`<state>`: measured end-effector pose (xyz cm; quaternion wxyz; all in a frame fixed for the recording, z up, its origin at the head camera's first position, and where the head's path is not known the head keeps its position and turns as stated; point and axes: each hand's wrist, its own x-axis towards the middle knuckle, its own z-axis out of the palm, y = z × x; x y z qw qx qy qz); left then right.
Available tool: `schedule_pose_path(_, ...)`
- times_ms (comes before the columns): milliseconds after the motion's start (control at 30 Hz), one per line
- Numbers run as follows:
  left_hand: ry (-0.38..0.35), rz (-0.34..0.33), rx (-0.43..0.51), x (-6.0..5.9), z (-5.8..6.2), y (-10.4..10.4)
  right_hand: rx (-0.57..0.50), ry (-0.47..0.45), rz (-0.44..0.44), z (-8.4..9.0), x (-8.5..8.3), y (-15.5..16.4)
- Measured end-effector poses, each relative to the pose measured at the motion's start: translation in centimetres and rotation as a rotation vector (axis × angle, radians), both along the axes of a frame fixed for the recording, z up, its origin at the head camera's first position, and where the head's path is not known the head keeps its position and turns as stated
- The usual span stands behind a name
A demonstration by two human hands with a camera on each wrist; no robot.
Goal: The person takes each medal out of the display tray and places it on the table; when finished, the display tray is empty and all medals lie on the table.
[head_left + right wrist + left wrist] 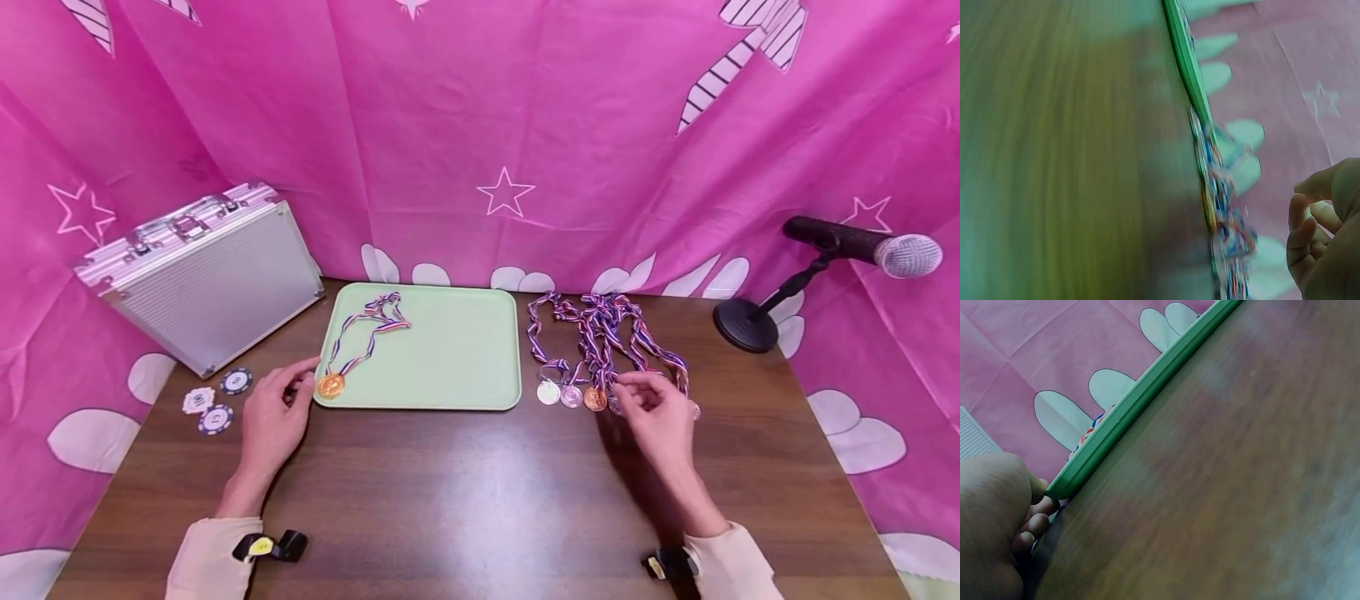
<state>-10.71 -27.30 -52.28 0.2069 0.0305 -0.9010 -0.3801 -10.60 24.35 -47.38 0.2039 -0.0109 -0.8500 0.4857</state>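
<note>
On a light green tray [450,350] lies a gold medal [331,385] with a red, white and blue ribbon, close to the tray's near left corner. My left hand [276,408] grips the tray's left edge; the left wrist view shows thumb and fingers at the corner of the green rim [1104,447]. To the right of the tray is a group of several medals, among them a silver one [548,392] and a bronze one [595,399], with their ribbons [607,329] bunched behind. Above their right part hovers my right hand [660,417], fingers loosely bent, holding nothing.
A silver aluminium case [217,283] stands at the back left, with several poker chips [216,419] in front of it. At the back right, a microphone [862,246] sits on a black stand [746,325]. A pink curtain [450,125] hangs behind the table.
</note>
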Motion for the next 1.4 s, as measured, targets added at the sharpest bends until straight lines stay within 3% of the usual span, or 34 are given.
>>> schedule_pose_path(133,0.007,0.002,-0.001,0.0,0.1,0.0,-0.014,0.000,0.116,-0.4,-0.3,-3.3)
schedule_pose_path(300,0.008,0.001,-0.001,0.0,0.2,0.0,-0.057,-0.064,0.298,-1.0,-0.5,-7.7)
schedule_pose_path(400,-0.002,0.000,-0.004,0.0,0.3,0.0,-0.043,-0.087,0.356,-1.2,-0.7,-10.1)
schedule_pose_path(633,-0.004,-0.005,0.002,-0.1,0.3,0.1,0.028,-0.087,0.379,-1.2,-1.4,-14.6)
schedule_pose_path(900,-0.005,0.000,0.004,0.0,0.0,-0.1,0.015,-0.119,0.463,-1.2,-1.7,-19.6)
schedule_pose_path(1400,-0.015,0.007,0.009,-0.1,-0.1,0.0,0.135,-0.159,0.448,-2.1,-3.6,-27.6)
